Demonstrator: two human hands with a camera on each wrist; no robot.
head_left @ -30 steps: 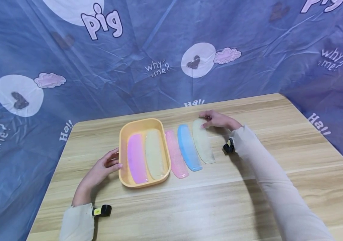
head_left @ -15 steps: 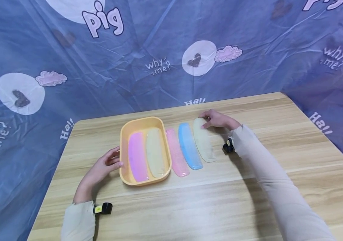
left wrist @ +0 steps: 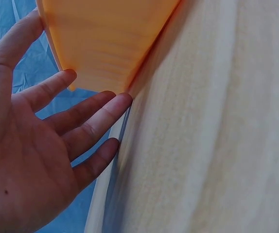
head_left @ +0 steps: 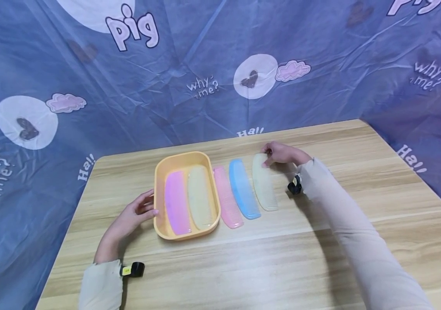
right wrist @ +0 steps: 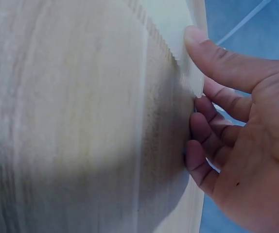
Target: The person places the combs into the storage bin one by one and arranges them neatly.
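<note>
My right hand [head_left: 280, 153] pinches the far end of a pale yellow-green comb [head_left: 263, 183], thumb on top. In the right wrist view, the right hand [right wrist: 246, 116] has that comb's end [right wrist: 171, 24] between thumb and forefinger, other fingers curled near the wood. To its left lie a blue comb [head_left: 243, 189] and a pink comb [head_left: 228, 198] on the table. A yellow-orange tray [head_left: 162, 165] holds a purple-pink comb [head_left: 176, 202] and another pale yellow-green comb [head_left: 199, 198]. My left hand [head_left: 133, 217] touches the tray's left side, its fingers loosely extended in the left wrist view.
The light wooden table [head_left: 220, 275] meets a blue printed cloth [head_left: 166, 99] along its back edge. Each wrist wears a black strap device, such as the left one [head_left: 137, 269]. The pink comb lies close against the tray's right side.
The pale comb in my right hand has shifted slightly right at its far end, widening the gap to the blue comb. My left hand and the tray stay in place.
</note>
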